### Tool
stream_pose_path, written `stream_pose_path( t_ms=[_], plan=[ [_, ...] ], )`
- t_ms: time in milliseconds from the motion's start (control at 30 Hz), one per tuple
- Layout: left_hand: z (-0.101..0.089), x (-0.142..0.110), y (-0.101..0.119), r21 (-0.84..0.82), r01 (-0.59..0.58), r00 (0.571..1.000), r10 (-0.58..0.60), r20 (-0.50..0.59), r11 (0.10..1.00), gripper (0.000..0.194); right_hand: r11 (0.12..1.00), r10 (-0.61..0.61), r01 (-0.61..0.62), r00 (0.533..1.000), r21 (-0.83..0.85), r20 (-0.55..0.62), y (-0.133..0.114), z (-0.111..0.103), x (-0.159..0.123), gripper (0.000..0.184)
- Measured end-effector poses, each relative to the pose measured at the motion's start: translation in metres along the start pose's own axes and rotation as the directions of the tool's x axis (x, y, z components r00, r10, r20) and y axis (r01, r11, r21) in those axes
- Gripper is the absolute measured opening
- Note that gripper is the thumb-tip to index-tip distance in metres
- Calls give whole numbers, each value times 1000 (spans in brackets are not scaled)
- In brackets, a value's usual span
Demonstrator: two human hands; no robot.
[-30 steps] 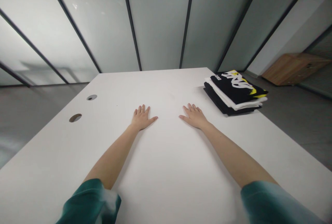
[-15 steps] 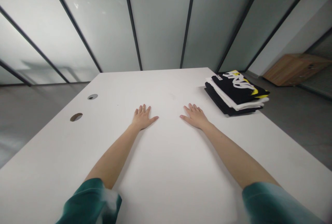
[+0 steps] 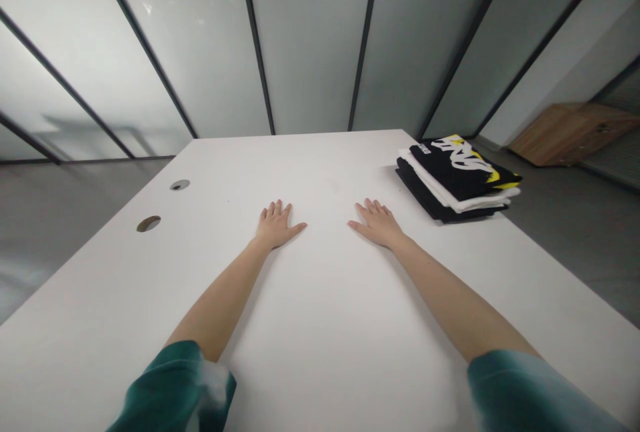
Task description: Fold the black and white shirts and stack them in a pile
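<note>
Palm down on the white table [image 3: 330,312], my left hand [image 3: 275,227] lies flat with its fingers spread and holds nothing. My right hand [image 3: 379,225] rests flat a short way to its right, fingers apart, also holding nothing. The two thumbs point toward each other across a gap. Beyond my right hand, at the table's right edge, sits a stack of folded clothes [image 3: 457,179]. Black fabric with white and yellow print is on top, white fabric lies in the middle, and black is at the bottom. Neither hand touches the stack.
Two round holes pierce the table's left side, a nearer hole [image 3: 149,224] and a farther hole [image 3: 180,185]. Frosted glass panels [image 3: 310,45] with dark frames stand behind the table. A wooden cabinet [image 3: 565,135] is on the grey floor at the right.
</note>
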State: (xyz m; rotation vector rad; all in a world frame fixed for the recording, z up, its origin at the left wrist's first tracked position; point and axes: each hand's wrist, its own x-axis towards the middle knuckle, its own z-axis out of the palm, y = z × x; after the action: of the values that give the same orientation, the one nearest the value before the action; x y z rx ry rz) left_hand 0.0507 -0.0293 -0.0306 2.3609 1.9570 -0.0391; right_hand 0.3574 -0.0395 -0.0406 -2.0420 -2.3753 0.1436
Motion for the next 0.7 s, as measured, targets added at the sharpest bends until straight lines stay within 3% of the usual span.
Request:
stream_pose_path(
  t_ms=[467,633,700],
  plan=[
    [-4,-1,0,7,3,1000,-3,-17,1000,90,999,-30,28,997,-34,-70,-4,-7,-6,71],
    [-6,-2,2,13,9,1000,-8,-21,1000,89,984,-180,181,982,8,-60,-30,-40,-15,42],
    [-6,-3,2,14,8,1000,-7,-19,1000,89,933,-320,337,937,127,-140,-57,-66,-33,33]
  ],
)
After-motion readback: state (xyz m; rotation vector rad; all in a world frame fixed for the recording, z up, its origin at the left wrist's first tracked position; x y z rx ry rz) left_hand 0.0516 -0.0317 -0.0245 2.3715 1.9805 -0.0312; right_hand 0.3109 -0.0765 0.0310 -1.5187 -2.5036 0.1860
